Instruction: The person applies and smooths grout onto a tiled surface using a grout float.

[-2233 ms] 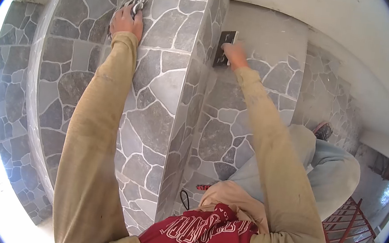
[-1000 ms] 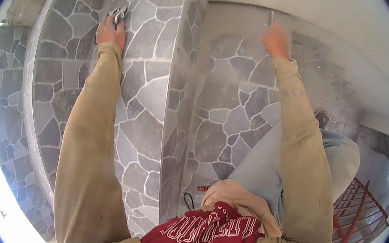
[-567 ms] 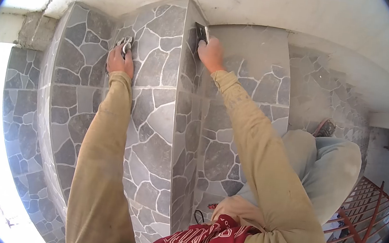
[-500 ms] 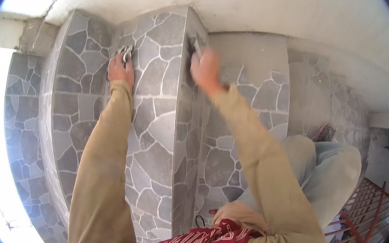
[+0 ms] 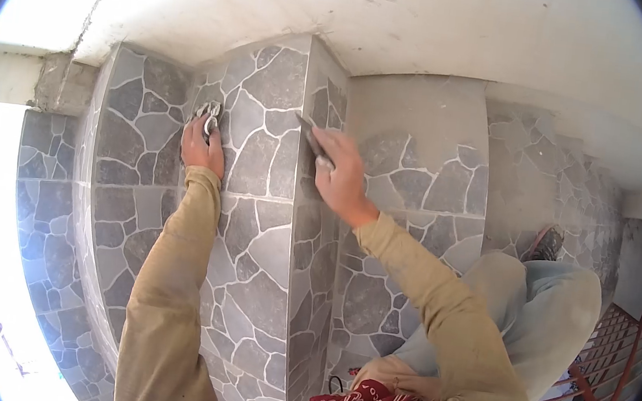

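My right hand [image 5: 346, 178] is closed around a thin, dark, flat-bladed tool [image 5: 306, 132], its tip pointing up and left at the column's corner edge [image 5: 299, 158]. Against the tiled front face [image 5: 262, 162] of the column rests my left hand [image 5: 204, 146], fingers curled around a crumpled grey-white cloth-like wad [image 5: 211, 114]. The wad sits near the inner corner where two tiled faces meet. Grey stone-pattern tiles with pale joints cover these faces.
A bare grey cement patch [image 5: 419, 105] lies above the tiles to the right. A pale slab [image 5: 343, 5] runs along the top. Red metal bars [image 5: 592, 390] stand at lower right, near my bent legs [image 5: 540, 297] and a shoe [image 5: 546, 243].
My right hand has come down from the upper side face, and its tool now points at the column edge. My left hand keeps its place on the tile; the whole view has shifted slightly.
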Motion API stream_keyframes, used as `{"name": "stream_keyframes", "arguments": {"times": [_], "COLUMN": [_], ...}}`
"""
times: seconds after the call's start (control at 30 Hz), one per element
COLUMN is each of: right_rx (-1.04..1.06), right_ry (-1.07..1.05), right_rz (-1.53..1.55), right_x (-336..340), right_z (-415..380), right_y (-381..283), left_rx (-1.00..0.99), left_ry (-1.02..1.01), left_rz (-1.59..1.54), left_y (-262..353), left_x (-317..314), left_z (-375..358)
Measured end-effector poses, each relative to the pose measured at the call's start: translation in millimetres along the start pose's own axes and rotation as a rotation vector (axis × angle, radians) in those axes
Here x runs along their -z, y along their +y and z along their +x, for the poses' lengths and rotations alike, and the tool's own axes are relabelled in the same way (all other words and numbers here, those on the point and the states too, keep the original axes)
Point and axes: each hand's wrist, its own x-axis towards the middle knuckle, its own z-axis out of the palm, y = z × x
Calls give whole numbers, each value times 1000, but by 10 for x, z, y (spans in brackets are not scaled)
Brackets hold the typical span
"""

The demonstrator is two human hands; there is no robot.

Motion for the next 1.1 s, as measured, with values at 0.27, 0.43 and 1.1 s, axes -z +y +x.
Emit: {"name": "stream_keyframes", "arguments": {"times": [0.27,0.43,1.1], "right_rx": [-2,0,-191], "right_ry": [56,0,-504], "right_rz": [9,26,-326], "right_x": [-111,-80,364], "right_z": [536,144,349], "right_y": [279,172,308], "left_rx": [-17,-40,-40], "left_ry": [-6,15,-283], "left_rz": [-33,-29,-15], "left_y": [-56,7,261], "left_x": [-13,16,-35], "left_z": [-26,-40,-238]}}
